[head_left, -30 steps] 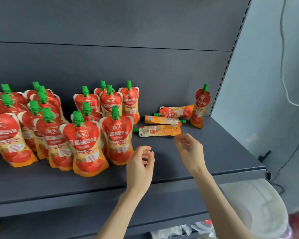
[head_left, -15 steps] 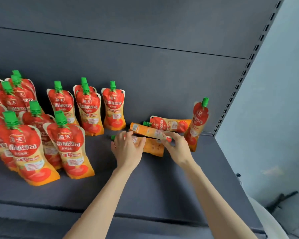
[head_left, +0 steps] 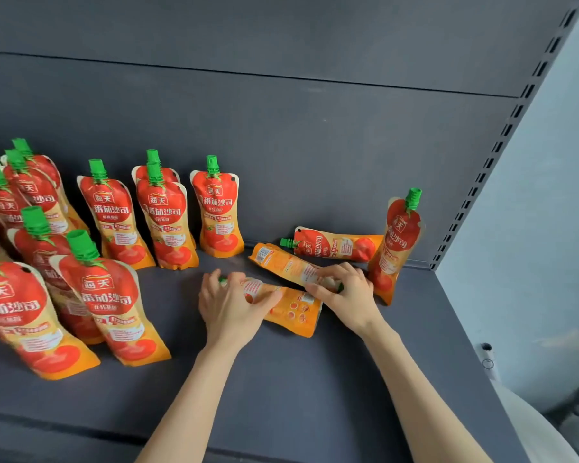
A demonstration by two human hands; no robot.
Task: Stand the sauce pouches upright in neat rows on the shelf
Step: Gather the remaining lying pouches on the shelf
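A: Setting? Dark grey metal back panel (head_left: 281,135) w/ a horizontal seam across the upper part; matching grey shelf deck (head_left: 315,389) below.

B: Right side?

A: Slotted upright (head_left: 502,138) running diagonally at the panel's edge, then a pale blue-grey wall (head_left: 549,228). Small fitting low on that wall, too blurred to ID.

B: Light?

A: Soft, even; no hard shadows on the deck.

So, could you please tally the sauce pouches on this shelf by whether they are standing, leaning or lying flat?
Standing upright: at least 10 (the left edge of the picture cuts the group off)
Leaning at the right end: 1
Lying flat: 3
Total: at least 14
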